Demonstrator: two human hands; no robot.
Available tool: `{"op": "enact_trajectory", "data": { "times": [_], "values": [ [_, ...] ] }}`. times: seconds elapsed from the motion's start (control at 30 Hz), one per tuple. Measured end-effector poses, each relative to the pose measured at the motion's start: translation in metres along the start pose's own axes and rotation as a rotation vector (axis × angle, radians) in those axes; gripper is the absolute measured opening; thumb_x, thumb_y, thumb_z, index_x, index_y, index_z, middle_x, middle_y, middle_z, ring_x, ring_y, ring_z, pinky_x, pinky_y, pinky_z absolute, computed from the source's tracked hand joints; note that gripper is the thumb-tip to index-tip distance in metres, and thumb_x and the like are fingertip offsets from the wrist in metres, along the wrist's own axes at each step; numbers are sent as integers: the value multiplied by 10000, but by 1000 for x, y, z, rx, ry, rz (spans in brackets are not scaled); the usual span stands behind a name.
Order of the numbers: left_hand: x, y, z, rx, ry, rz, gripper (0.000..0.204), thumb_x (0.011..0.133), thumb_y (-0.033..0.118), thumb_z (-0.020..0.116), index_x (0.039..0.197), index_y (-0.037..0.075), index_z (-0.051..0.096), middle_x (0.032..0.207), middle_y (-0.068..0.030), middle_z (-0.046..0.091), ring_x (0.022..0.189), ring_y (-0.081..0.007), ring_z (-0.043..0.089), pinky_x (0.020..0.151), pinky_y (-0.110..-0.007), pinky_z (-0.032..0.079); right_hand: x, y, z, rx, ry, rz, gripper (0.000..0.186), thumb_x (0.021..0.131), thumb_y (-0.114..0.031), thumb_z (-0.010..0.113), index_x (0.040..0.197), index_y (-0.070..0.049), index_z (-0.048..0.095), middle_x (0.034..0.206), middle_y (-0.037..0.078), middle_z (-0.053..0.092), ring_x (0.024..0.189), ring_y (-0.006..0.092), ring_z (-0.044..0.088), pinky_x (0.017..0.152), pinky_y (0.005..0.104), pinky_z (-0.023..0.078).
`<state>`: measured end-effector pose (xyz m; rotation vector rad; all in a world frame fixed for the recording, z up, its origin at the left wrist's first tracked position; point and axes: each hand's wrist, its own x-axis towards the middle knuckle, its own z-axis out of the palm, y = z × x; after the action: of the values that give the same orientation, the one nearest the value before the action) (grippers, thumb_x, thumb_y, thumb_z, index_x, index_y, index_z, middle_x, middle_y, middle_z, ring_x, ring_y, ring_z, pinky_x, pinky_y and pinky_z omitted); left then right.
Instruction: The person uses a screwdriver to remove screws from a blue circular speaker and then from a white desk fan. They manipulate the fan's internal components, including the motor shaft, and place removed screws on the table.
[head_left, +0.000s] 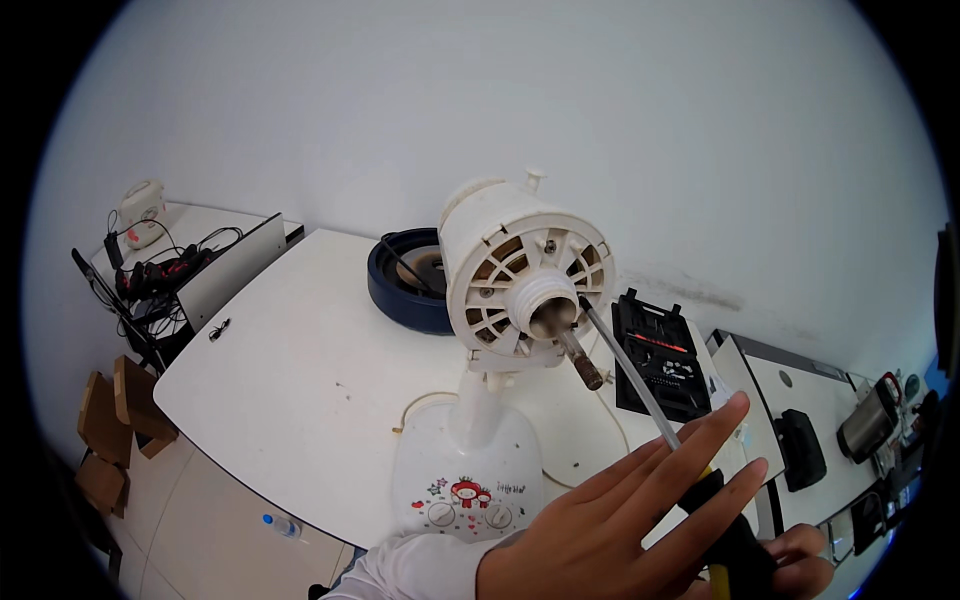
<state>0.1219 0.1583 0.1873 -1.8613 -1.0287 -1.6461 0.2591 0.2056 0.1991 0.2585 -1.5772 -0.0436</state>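
Note:
A white desk fan [470, 430] stands on the table without blades or front guard, its round motor housing [525, 270] turned toward me. A metal shaft [580, 360] sticks out of the threaded collar at its centre. A long screwdriver [635, 380] with a black and yellow handle slants up to the housing, its tip at the right side of the vented face. My left hand [620, 510] lies across the screwdriver where blade meets handle, fingers long and slightly spread, thumb hidden. Beyond it my right hand [805, 562], partly covered, curls around the handle's end.
Behind the fan lies a dark blue round part [400, 295]. An open black tool case [660, 355] sits to the right. Farther right are a black device [800, 450] and a metal kettle [868, 415]. Cardboard boxes [110, 430] and a bottle [282, 525] are on the floor.

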Motion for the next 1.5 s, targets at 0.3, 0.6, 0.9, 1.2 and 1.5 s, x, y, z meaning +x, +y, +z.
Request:
{"op": "enact_trajectory", "data": {
  "times": [0.3,0.6,0.9,1.2,1.5],
  "values": [
    [4,15,-17,215,95,-205,642,673,18,700,1276,145,517,897,-94,543,710,-227,568,634,-317,481,-14,17,-26,-88,26,-34,417,897,-151,579,1279,-110,416,1147,196,461,861,384,630,712,338,595],
    [17,13,-21,-186,27,-109,580,747,-15,591,1309,76,485,796,-86,572,677,-265,546,617,-331,439,-18,13,-20,-14,-99,-111,453,758,-85,729,1080,-170,421,1154,150,474,811,384,629,716,358,603],
    [12,4,-26,-760,-123,-354,242,906,90,573,1135,20,545,978,-111,629,824,-209,623,749,-306,483,-16,8,-26,55,-201,-94,454,741,-263,762,1088,-264,468,1219,159,425,935,343,566,756,307,519],
    [9,1,-16,-824,-166,-384,277,930,101,517,1197,28,499,1060,-135,599,935,-227,596,828,-340,460,-7,18,-16,-14,9,49,793,735,-654,619,1144,5,453,875,179,534,682,237,563,480,273,449],
    [19,8,-37,-842,-400,-647,375,953,102,441,1323,37,429,1115,-134,601,1041,-244,587,922,-372,436,-4,21,-51,185,-403,-63,773,655,-236,845,1294,-156,417,1107,195,555,830,318,627,661,302,541]
  ]
}}
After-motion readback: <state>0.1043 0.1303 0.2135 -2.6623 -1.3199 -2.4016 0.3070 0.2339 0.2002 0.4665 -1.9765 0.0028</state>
